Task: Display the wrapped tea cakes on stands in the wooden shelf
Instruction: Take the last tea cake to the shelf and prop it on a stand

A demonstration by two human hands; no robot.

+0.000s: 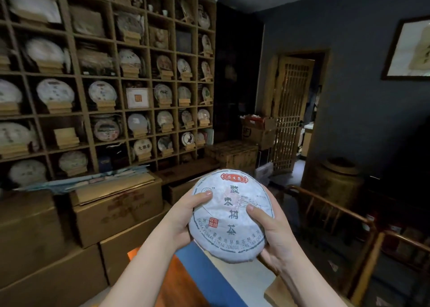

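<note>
A round tea cake [230,216] in pale paper with blue and red printing is held face up in front of me. My left hand [183,216] grips its left edge, thumb on the front. My right hand [272,232] grips its right edge, thumb on the front too. The wooden shelf [121,76] fills the left wall, and many of its cells hold wrapped cakes on small wooden stands. One cell in the lower left holds a bare wooden stand [66,138] with no cake on it.
Stacked cardboard boxes [116,209] stand on the floor below the shelf. A blue and white surface [223,281] lies under my hands. A wooden chair frame [330,216] is at the right, a lattice door [290,111] stands open behind, and a large jar [335,183] sits beside it.
</note>
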